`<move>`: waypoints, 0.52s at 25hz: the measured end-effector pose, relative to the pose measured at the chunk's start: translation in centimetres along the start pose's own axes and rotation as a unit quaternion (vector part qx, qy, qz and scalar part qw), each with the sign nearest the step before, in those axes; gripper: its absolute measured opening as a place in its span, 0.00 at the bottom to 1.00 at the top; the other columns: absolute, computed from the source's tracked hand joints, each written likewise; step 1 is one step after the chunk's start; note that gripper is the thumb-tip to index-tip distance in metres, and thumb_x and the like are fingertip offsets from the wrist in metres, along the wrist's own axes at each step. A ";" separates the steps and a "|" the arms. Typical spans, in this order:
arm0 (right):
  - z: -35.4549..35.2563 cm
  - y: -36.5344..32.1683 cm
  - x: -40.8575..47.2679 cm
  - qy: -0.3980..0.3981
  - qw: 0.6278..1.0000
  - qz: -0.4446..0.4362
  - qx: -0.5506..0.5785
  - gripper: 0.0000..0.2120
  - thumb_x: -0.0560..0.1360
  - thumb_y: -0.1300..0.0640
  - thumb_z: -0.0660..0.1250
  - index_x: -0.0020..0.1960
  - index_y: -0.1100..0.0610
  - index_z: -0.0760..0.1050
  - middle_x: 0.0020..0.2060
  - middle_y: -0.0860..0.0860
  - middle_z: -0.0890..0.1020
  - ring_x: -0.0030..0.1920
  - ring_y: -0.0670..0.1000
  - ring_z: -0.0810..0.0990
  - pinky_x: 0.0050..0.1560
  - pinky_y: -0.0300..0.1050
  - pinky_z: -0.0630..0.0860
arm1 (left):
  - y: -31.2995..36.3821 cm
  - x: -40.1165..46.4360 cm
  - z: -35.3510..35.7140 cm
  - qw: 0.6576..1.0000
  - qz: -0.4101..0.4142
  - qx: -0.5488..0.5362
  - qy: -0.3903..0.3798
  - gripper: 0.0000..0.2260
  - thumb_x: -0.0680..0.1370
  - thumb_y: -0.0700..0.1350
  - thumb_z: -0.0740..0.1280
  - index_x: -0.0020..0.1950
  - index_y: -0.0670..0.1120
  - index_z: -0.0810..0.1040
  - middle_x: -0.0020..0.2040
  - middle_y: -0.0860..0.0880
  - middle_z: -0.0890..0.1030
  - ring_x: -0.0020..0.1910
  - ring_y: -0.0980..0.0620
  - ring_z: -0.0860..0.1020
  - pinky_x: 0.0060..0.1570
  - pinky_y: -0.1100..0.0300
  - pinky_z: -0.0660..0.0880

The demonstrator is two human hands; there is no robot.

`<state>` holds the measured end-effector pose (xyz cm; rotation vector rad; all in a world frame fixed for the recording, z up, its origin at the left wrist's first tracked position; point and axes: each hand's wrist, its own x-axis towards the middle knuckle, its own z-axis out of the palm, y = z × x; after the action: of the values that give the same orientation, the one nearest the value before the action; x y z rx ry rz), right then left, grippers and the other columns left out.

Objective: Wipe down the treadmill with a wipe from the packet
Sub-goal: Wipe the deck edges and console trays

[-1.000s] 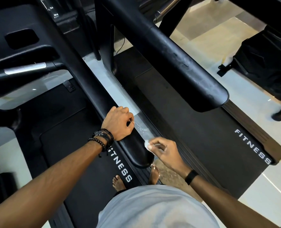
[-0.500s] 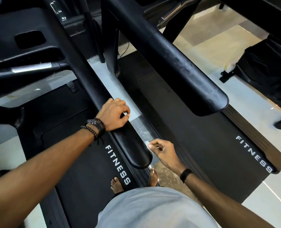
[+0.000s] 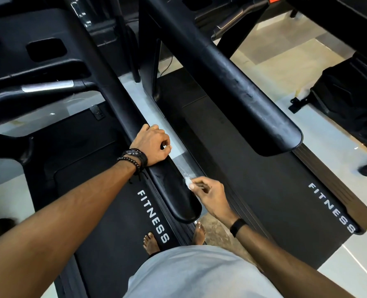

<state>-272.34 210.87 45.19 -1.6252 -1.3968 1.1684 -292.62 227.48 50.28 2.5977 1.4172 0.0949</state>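
I stand on a black treadmill belt (image 3: pixel 105 222) marked FITNESS. Its right handrail (image 3: pixel 171 190) runs up and away from me and shows damp streaks near its end. My left hand (image 3: pixel 151 145) is curled over this rail further up, with a bit of white wipe (image 3: pixel 167 147) showing under the fingers. My right hand (image 3: pixel 210 196) hovers beside the rail's end and pinches a small white piece (image 3: pixel 187 181), apparently the packet, between thumb and fingertips.
A second treadmill stands close on the right, with its thick handrail (image 3: pixel 242 93) and belt (image 3: pixel 264 179). The console and grips (image 3: pixel 45 87) fill the upper left. A black bag (image 3: pixel 350 104) lies on the tiled floor at the right.
My left hand has slid further up the handrail, away from me. The right hand has stayed beside the rail's end with the white piece.
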 end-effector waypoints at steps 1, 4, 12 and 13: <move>0.2 0.8 0.2 -0.001 1.000 0.017 -0.018 0.03 0.77 0.60 0.72 0.47 0.59 0.84 0.42 0.48 0.86 0.45 0.47 0.84 0.49 0.40 0.78 | 0.0 0.0 0.0 1.000 -0.001 -0.004 0.002 0.15 0.73 0.57 0.58 0.43 0.51 0.82 0.41 0.56 0.80 0.48 0.52 0.73 0.52 0.56 0.61; 1.8 0.2 4.3 0.001 0.997 0.056 -0.045 0.05 0.76 0.63 0.71 0.43 0.60 0.83 0.38 0.51 0.86 0.43 0.49 0.84 0.48 0.43 0.75 | 0.1 0.1 0.1 1.000 0.000 -0.009 0.005 0.15 0.73 0.57 0.58 0.43 0.51 0.81 0.41 0.56 0.80 0.47 0.52 0.73 0.50 0.57 0.59; 1.1 -1.9 -2.0 0.022 0.993 -0.110 -0.019 0.10 0.77 0.64 0.71 0.57 0.56 0.84 0.56 0.47 0.85 0.59 0.44 0.82 0.62 0.45 0.78 | 0.0 0.0 0.2 1.000 0.000 -0.006 0.020 0.09 0.76 0.52 0.63 0.43 0.51 0.82 0.42 0.55 0.81 0.48 0.52 0.74 0.52 0.57 0.60; 1.1 -1.5 -1.9 0.036 0.994 -0.105 -0.015 0.11 0.77 0.66 0.71 0.57 0.58 0.84 0.56 0.47 0.85 0.59 0.43 0.82 0.63 0.47 0.79 | 0.0 0.0 0.1 1.000 0.000 -0.003 0.019 0.09 0.77 0.51 0.64 0.43 0.51 0.82 0.42 0.55 0.81 0.48 0.52 0.73 0.52 0.57 0.60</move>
<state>-273.97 209.18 46.50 -1.4858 -1.5036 0.9621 -292.60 227.49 50.14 2.6042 1.4268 0.1507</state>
